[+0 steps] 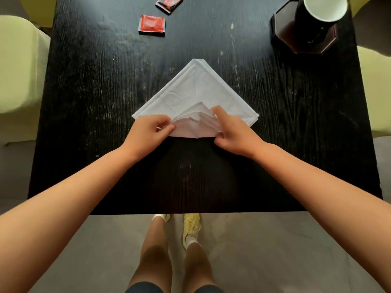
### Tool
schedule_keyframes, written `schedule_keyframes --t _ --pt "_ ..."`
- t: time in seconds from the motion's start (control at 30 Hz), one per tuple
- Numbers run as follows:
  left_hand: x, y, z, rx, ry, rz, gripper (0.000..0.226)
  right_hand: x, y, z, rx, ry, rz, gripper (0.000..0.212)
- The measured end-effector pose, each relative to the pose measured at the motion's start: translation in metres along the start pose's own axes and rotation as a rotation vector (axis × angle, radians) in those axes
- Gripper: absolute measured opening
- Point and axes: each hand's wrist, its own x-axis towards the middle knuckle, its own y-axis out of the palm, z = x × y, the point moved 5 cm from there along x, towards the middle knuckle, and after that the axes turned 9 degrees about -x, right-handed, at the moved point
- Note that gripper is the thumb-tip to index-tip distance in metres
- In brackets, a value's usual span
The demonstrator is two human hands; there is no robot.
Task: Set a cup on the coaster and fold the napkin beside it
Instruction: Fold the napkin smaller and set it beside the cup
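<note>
White napkin [196, 89], both hands [149, 129] [234, 134] pinching its pleats, red packets' [152, 25] print unreadable

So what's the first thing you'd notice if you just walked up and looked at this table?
Probably the white cloth napkin, folded into a triangle in the middle of the dark wooden table, with the left hand and right hand pinching small pleats at its near edge. Next, the dark mug with a white inside on a dark octagonal coaster at the far right, and two red sachets at the far left.
</note>
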Motion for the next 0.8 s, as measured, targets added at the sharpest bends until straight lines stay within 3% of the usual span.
schedule_keyframes --t 0.17,0.3,0.43,0.57,0.8 --pt "0.008 -0.006 0.001 0.01 -0.062 -0.044 0.014 0.005 -0.014 -0.019 0.175 0.189 -0.097 0.009" --pt "0.001 -0.009 0.005 0.155 0.006 -0.012 0.013 -0.004 -0.014 -0.027 0.155 0.251 -0.177 0.004" --pt "-0.01 -0.005 0.005 0.21 0.126 0.015 0.016 -0.021 0.003 -0.011 -0.074 0.064 -0.257 0.01" --pt "-0.008 -0.003 0.01 0.161 0.084 -0.043 0.014 -0.033 0.009 0.001 -0.288 -0.163 -0.339 0.017" --pt "0.009 -0.015 -0.003 0.022 0.082 -0.115 0.024 -0.015 -0.016 -0.014 0.334 0.276 -0.393 0.006"
